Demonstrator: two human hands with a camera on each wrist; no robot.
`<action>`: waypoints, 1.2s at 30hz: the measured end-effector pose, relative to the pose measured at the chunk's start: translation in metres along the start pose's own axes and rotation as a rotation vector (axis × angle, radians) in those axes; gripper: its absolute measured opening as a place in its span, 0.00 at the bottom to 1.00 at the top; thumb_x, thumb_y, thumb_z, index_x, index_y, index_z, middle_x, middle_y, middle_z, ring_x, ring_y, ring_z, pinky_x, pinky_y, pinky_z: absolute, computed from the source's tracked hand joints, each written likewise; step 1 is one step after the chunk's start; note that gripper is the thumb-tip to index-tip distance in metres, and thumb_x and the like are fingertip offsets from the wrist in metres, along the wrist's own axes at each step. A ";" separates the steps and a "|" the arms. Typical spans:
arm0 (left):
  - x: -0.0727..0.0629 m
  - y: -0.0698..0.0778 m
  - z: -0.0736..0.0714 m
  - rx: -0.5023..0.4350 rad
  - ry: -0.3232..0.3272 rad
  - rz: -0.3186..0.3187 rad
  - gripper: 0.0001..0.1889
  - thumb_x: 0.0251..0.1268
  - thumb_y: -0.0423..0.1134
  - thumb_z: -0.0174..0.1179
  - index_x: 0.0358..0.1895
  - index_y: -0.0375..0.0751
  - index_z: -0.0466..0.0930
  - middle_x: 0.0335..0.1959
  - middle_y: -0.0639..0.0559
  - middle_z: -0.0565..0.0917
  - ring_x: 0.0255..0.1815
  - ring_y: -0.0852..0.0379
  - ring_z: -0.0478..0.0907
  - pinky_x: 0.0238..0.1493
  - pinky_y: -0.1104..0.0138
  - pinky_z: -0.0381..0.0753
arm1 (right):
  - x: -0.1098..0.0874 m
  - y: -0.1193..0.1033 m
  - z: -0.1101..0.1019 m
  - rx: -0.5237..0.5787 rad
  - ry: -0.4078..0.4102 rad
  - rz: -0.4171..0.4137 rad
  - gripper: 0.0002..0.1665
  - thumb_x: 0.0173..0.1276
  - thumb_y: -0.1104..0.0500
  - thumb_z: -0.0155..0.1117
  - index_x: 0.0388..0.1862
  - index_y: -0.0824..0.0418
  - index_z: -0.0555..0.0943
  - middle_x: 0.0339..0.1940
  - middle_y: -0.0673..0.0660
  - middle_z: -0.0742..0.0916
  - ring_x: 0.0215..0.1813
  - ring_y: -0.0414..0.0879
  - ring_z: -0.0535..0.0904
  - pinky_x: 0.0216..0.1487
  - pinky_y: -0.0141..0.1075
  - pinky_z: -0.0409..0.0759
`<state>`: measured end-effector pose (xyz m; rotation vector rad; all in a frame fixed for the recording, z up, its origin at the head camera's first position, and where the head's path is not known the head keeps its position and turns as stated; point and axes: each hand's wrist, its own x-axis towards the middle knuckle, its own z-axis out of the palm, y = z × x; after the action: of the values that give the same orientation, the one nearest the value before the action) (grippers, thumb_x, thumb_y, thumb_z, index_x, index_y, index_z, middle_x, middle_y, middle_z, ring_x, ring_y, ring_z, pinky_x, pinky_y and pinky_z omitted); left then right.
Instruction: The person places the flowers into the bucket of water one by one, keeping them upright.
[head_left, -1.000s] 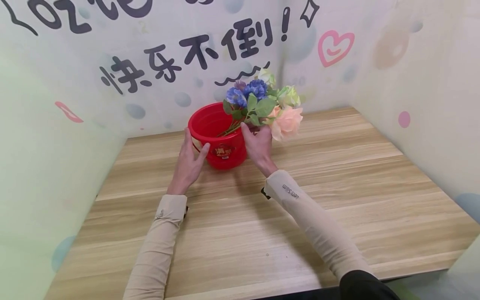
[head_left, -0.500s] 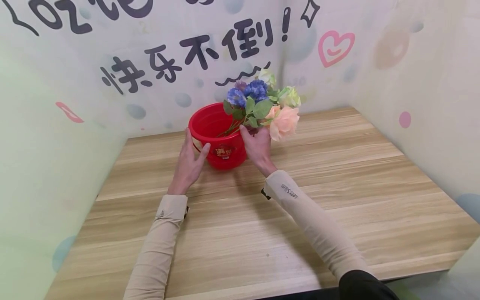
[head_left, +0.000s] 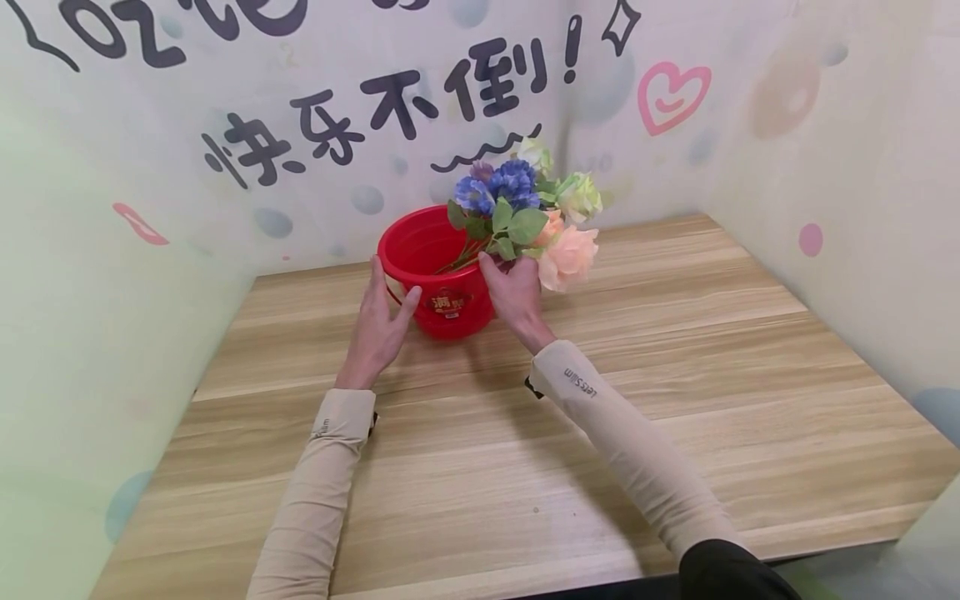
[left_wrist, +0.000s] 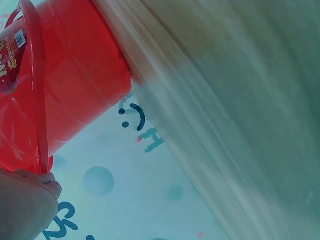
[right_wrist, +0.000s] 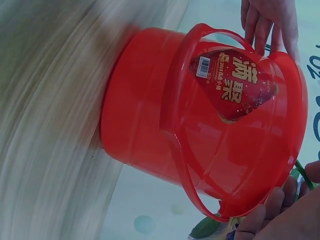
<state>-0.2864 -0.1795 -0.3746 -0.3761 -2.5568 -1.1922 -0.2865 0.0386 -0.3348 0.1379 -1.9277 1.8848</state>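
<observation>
A red plastic bucket [head_left: 452, 323] stands upright near the back of the table. My left hand [head_left: 372, 333] rests on its left side by the rim, fingers extended and thumb apart; the right wrist view shows these fingers [right_wrist: 262, 32] fairly straight beside the handle joint. At the right rim, my right hand [head_left: 517, 300] holds the stems of a bunch of flowers, a green stem [right_wrist: 303, 176] passing between thumb and fingers. Blue flowers [head_left: 513, 183], pale green ones [head_left: 579, 197] and a peach rose [head_left: 568, 258] lean out to the right. The stem ends lie inside the bucket.
The bucket stands on a wood-grain table [head_left: 480, 483]. Close behind it rises a white printed wall [head_left: 330, 217], with further walls at left and right. The bucket's red handle [right_wrist: 172, 100] hangs down along its outside.
The peach rose has shifted slightly left and dipped lower. My right hand has moved very slightly left at the rim. The bucket and left hand look unmoved.
</observation>
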 end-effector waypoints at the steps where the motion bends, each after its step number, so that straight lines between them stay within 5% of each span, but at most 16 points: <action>1: 0.000 0.000 0.000 -0.002 0.000 0.001 0.51 0.74 0.67 0.52 0.86 0.52 0.31 0.86 0.54 0.42 0.84 0.48 0.42 0.76 0.43 0.60 | 0.000 0.000 0.000 -0.008 -0.006 0.002 0.10 0.72 0.63 0.65 0.45 0.70 0.80 0.30 0.55 0.79 0.33 0.44 0.74 0.35 0.34 0.73; 13: 0.000 -0.001 0.001 0.000 -0.001 0.009 0.51 0.75 0.67 0.52 0.86 0.52 0.31 0.86 0.54 0.42 0.85 0.48 0.42 0.76 0.43 0.59 | 0.003 0.002 -0.004 -0.057 -0.064 0.024 0.16 0.73 0.61 0.66 0.55 0.68 0.79 0.34 0.56 0.81 0.37 0.45 0.75 0.41 0.36 0.75; 19: 0.001 -0.001 0.001 -0.001 0.000 0.011 0.51 0.74 0.67 0.52 0.86 0.52 0.31 0.86 0.54 0.42 0.84 0.48 0.42 0.75 0.43 0.61 | 0.001 0.004 -0.005 -0.040 -0.066 0.028 0.15 0.73 0.60 0.65 0.52 0.68 0.79 0.33 0.56 0.79 0.36 0.45 0.73 0.38 0.35 0.73; 36: 0.000 -0.002 0.001 0.008 0.003 0.010 0.51 0.74 0.67 0.51 0.86 0.51 0.30 0.86 0.53 0.42 0.85 0.49 0.42 0.76 0.43 0.59 | 0.000 0.008 -0.008 -0.047 0.024 -0.010 0.19 0.79 0.56 0.59 0.54 0.71 0.82 0.29 0.55 0.79 0.34 0.44 0.74 0.36 0.35 0.73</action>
<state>-0.2875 -0.1803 -0.3763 -0.3852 -2.5534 -1.1775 -0.2876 0.0473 -0.3427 0.1104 -1.9502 1.8253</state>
